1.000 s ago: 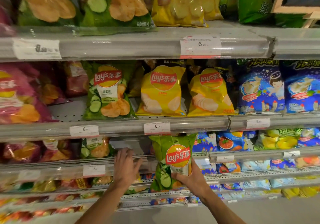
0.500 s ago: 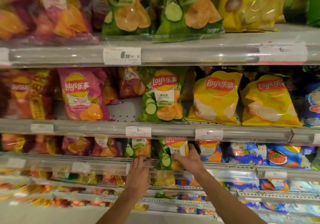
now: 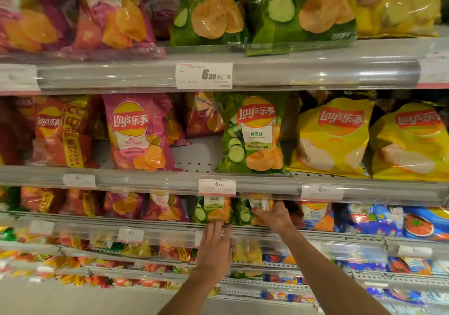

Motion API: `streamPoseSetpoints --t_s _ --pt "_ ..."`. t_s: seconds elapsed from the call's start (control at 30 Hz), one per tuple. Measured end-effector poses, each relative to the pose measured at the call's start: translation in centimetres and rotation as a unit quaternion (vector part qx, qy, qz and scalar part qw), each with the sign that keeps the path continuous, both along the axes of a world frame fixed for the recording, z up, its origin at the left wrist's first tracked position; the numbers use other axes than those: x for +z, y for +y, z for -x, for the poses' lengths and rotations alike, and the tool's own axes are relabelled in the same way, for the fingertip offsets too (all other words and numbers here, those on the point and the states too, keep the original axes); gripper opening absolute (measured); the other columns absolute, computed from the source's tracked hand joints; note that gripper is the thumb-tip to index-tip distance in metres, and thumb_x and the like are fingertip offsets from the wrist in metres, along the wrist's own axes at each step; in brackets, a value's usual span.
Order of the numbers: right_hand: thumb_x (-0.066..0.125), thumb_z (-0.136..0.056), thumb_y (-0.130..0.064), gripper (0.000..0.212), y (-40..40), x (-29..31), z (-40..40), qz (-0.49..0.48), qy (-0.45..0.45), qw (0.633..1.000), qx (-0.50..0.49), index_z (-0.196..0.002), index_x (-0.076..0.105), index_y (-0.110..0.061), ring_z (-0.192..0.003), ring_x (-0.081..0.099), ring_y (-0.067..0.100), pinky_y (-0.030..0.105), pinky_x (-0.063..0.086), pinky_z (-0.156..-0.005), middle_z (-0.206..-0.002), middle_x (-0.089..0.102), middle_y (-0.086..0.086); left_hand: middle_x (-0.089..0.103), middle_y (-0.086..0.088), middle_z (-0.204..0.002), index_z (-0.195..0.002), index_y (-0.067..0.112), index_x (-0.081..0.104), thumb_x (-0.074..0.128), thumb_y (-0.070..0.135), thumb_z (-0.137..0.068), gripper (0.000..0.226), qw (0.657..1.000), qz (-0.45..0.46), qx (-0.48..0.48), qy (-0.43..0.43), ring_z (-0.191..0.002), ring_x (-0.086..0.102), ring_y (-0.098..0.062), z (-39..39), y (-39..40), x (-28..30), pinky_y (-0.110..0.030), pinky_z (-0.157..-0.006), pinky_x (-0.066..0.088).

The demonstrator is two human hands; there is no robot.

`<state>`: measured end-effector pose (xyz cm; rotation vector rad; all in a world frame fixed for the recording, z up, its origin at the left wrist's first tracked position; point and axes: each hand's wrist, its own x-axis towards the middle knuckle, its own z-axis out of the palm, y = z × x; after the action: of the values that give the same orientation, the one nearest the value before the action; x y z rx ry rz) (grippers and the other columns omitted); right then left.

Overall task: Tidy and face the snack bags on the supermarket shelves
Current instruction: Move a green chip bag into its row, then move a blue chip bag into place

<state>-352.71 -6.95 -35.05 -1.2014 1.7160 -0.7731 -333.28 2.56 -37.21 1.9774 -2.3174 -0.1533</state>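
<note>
Two green cucumber-flavour chip bags stand side by side on the third shelf down. My right hand (image 3: 273, 215) is shut on the right green bag (image 3: 244, 213), its top hidden behind the shelf rail above. My left hand (image 3: 215, 246) lies flat with fingers apart against the shelf's front rail (image 3: 158, 233), fingertips touching the bottom of the left green bag (image 3: 212, 209). Above, a larger green bag (image 3: 252, 134) faces front between a pink bag (image 3: 138, 132) and yellow bags (image 3: 332, 137).
Pink and red bags (image 3: 121, 204) fill the third shelf to the left, blue bags (image 3: 388, 220) to the right. A gap (image 3: 196, 154) shows bare shelf between the pink and green bags above. A price rail (image 3: 217, 187) overhangs my hands. Lower shelves hold small packets.
My right hand lifted the green bag from in front of the lower shelves into the third shelf beside the other green bag. My left hand rose to the rail. The view shifted left.
</note>
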Motion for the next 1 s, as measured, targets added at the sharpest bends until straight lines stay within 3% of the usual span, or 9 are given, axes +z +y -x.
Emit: streamPoseSetpoints --t_s 0.13,0.3,0.43,0.53,0.63,0.77,1.0 --pt "0.089 -0.075 -0.032 0.063 -0.6 -0.8 -0.3 -0.014 -0.020 1.000 0.004 -0.127 0.059 -0.012 -0.105 0.065 0.021 0.031 0.053 -0.089 -0.118 0.069 0.007 0.020 -0.005 -0.153 -0.155 0.020 0.020 0.047 0.034 -0.099 0.064 1.000 -0.004 -0.003 -0.002 -0.141 0.019 -0.030 -0.1 0.0 0.2 -0.041 -0.121 0.020" --pt "0.087 -0.078 -0.030 0.049 -1.2 -0.7 -0.9 -0.034 -0.039 0.998 0.032 -0.118 0.065 -0.013 -0.106 0.068 0.024 0.043 0.056 -0.097 -0.119 0.070 0.011 0.024 -0.005 -0.151 -0.154 0.020 0.022 0.043 0.036 -0.100 0.060 1.000 -0.009 0.003 0.001 -0.136 0.025 -0.029 0.3 0.1 0.2 -0.041 -0.118 0.028" --pt "0.086 -0.078 -0.036 0.061 -1.1 -0.8 -1.3 -0.017 -0.007 0.998 0.052 -0.127 0.061 -0.011 -0.118 0.063 0.029 0.046 0.053 -0.101 -0.127 0.066 0.011 0.027 -0.005 -0.147 -0.153 0.019 0.025 0.045 0.036 -0.099 0.060 1.000 -0.003 0.002 -0.002 -0.133 0.027 -0.027 0.3 0.1 0.4 -0.039 -0.115 0.030" --pt "0.087 -0.076 -0.037 0.050 -0.9 -0.7 -0.8 -0.031 -0.001 0.998 0.058 -0.114 0.060 -0.020 -0.114 0.065 0.026 0.043 0.055 -0.099 -0.124 0.068 0.010 0.025 -0.004 -0.148 -0.153 0.020 0.025 0.046 0.037 -0.098 0.061 1.000 -0.008 0.005 0.006 -0.135 0.024 -0.027 0.4 0.3 0.5 -0.039 -0.115 0.031" --pt "0.087 -0.073 -0.048 0.069 -0.6 -0.7 -0.2 -0.038 0.040 0.997 0.059 -0.126 0.054 -0.019 -0.119 0.062 0.025 0.034 0.050 -0.100 -0.128 0.066 0.006 0.024 -0.003 -0.148 -0.152 0.021 0.026 0.045 0.037 -0.099 0.059 1.000 -0.011 0.010 0.014 -0.136 0.021 -0.026 0.5 0.2 0.6 -0.037 -0.113 0.035" --pt "0.078 -0.073 -0.065 0.093 0.2 -0.7 -0.2 -0.042 0.095 0.993 0.048 -0.139 0.043 -0.009 -0.126 0.057 0.031 0.038 0.049 -0.101 -0.135 0.060 0.013 0.023 -0.004 -0.148 -0.152 0.020 0.026 0.046 0.037 -0.098 0.061 1.000 -0.018 0.008 0.014 -0.137 0.019 -0.026 0.5 0.3 0.8 -0.038 -0.114 0.034" --pt "0.072 -0.081 -0.063 0.082 3.8 -0.1 1.2 0.042 0.141 0.987 0.070 -0.138 0.046 -0.010 -0.121 0.059 0.030 0.043 0.052 -0.099 -0.130 0.062 0.009 0.023 -0.004 -0.151 -0.152 0.019 0.027 0.047 0.039 -0.098 0.061 1.000 -0.002 0.029 0.005 -0.139 0.020 -0.027 1.5 0.0 0.7 -0.036 -0.114 0.036"
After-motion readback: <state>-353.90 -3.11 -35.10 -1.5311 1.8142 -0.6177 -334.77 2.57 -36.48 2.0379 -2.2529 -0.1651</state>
